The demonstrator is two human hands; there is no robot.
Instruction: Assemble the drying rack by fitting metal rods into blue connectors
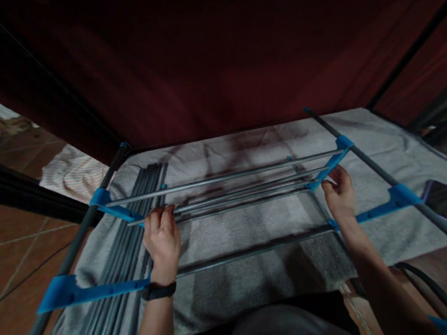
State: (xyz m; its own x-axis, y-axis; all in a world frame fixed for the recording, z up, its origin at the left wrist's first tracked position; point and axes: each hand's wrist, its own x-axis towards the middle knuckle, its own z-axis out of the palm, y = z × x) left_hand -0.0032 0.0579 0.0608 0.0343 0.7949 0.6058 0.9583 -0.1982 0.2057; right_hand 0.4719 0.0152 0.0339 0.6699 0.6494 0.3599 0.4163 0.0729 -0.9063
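A rack of grey metal tubes with blue plastic brackets stands before me. My left hand (162, 241) is closed around a thin metal tube (227, 195) near its left end, beside the upper left bracket (120, 209). That tube runs across to the upper right bracket (332, 163). My right hand (340, 193) is at that bracket with fingers curled and thumb against its lower edge; its grip is partly hidden. More thin tubes lie just below, parallel. Nearer to me, a lower crossbar (255, 251) spans between the lower left bracket (100, 292) and the lower right bracket (385, 209).
Several loose grey tubes (112, 292) lie in a bundle at the left on a grey blanket (240, 291). A phone (444, 200) rests on the blanket at the right. A dark red panel (209, 59) rises behind the rack. Tiled floor (1, 229) shows at the left.
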